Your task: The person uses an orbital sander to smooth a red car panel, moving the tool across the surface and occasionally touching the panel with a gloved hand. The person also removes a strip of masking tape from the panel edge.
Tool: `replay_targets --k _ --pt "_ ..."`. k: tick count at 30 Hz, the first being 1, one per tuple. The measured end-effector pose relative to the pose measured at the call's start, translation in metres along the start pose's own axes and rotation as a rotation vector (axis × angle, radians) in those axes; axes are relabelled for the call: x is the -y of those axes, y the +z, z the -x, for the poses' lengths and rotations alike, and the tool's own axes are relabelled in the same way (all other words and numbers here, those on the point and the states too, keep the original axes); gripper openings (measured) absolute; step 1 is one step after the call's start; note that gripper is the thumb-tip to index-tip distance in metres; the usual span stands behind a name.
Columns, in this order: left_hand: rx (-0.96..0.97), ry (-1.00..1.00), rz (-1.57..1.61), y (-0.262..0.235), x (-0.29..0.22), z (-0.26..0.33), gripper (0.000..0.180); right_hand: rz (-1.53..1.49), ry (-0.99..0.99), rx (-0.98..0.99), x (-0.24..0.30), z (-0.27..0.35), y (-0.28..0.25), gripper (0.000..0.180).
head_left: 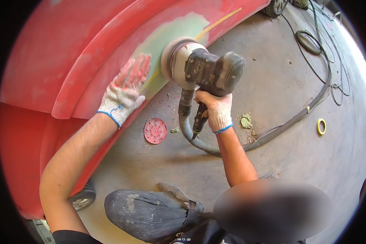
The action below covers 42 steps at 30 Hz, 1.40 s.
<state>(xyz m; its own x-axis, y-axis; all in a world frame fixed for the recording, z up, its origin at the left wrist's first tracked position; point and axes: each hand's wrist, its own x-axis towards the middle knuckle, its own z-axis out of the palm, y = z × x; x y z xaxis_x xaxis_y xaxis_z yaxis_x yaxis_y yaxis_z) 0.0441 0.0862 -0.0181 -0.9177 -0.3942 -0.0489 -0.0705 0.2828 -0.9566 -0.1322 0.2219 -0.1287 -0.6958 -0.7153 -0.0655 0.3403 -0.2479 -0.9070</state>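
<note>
**Sander against a red body panel, one gloved hand flat beside it**

The right hand [217, 110], in a white knit glove with a blue cuff, is gripping the handle of a dark, dust-caked power sander [205, 70], fingers wrapped closed around it. The sander's round pad is pressing against the red car panel [69, 61], on a pale green-grey patch of filler [173, 30] where the paint is rubbed away. The tool's body is looking worn and grey with dust, with a bulbous black rear cap and a lighter collar behind the pad. A ribbed grey hose [272, 134] is running from under the handle, looping below the wrist and trailing off across the concrete floor [272, 81] to the right.

The left hand [124, 91], in a matching glove reddened with dust, is lying open and flat on the panel just left of the pad, fingers spread and pointing up.

A used red sanding disc [155, 131] is lying on the floor below the sander, and a yellow ring [321, 126] is sitting well off to the right, near coiled cables.

The pad's face is hidden against the panel, so its grit cannot be made out. The panel is running out of view at the top and left. A tyre [83, 197] is showing only partly under the panel's lower edge, and the person's dusty knee [146, 211] is covering the floor at the bottom.
</note>
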Motion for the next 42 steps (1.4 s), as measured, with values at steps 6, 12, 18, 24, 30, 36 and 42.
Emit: replay_targets --k 6,12,18,24,30,36,42 --pt "-0.194 -0.004 0.57 0.02 -0.057 0.046 0.079 0.072 -0.07 0.052 -0.017 0.009 0.01 0.037" --pt "0.047 -0.234 1.23 -0.023 -0.095 0.055 0.082 0.383 -0.338 0.064 -0.02 0.014 0.022 0.046" --pt "0.208 -0.358 1.413 -0.016 -0.108 0.052 0.077 0.563 -0.411 0.082 -0.04 0.042 0.026 0.043" --pt "0.201 -0.381 1.459 -0.012 -0.112 0.054 0.074 0.772 -0.582 0.097 -0.027 0.036 0.032 0.045" --pt "0.229 -0.369 1.458 -0.019 -0.111 0.051 0.066 0.618 -0.51 0.074 -0.032 0.037 0.027 0.041" --pt "0.159 -0.32 1.383 -0.01 -0.124 0.052 0.064 0.899 -0.693 0.153 -0.041 0.04 0.032 0.043" --pt "0.228 -0.349 1.435 -0.017 -0.115 0.055 0.071 0.444 -0.351 0.07 -0.029 0.023 0.021 0.048"
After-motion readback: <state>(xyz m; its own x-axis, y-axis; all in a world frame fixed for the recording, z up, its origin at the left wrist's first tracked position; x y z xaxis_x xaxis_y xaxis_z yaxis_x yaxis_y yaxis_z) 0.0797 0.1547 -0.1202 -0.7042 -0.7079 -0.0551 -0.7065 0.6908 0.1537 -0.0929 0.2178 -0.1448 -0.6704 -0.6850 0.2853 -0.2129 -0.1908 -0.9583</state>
